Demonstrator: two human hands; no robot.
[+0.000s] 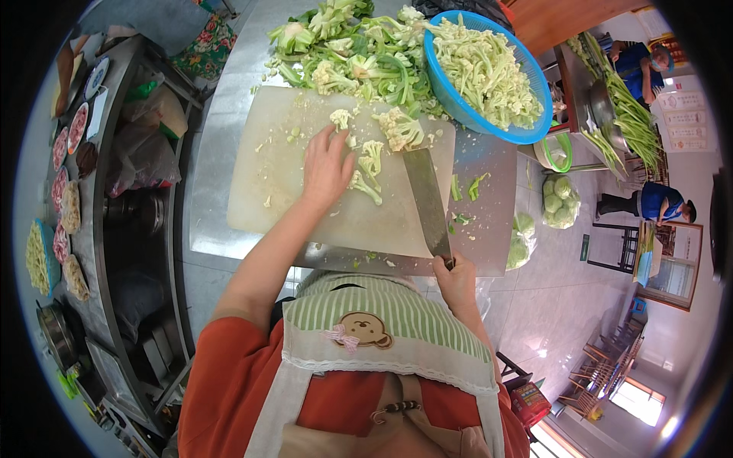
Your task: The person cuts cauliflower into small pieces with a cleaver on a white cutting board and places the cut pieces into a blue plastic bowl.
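My right hand (456, 280) grips the handle of a broad-bladed cleaver (425, 197). Its blade lies along the right part of a pale plastic cutting board (275, 189), with the tip beside a cauliflower chunk (399, 129). My left hand (327, 166) is over the middle of the board, palm down with the fingers somewhat apart. Its fingertips are at a small cauliflower floret (340, 118); whether they press on it is hard to tell. Cut florets (371, 158) lie between that hand and the blade. Small crumbs are scattered over the board.
Cauliflower trimmings and leaves (366, 63) are heaped behind the board on the steel table (215, 172). A blue plastic basket (545, 94) of cut cauliflower stands at the back right. A steel shelf unit (109, 166) is at left. Two people (658, 201) are farther off at right.
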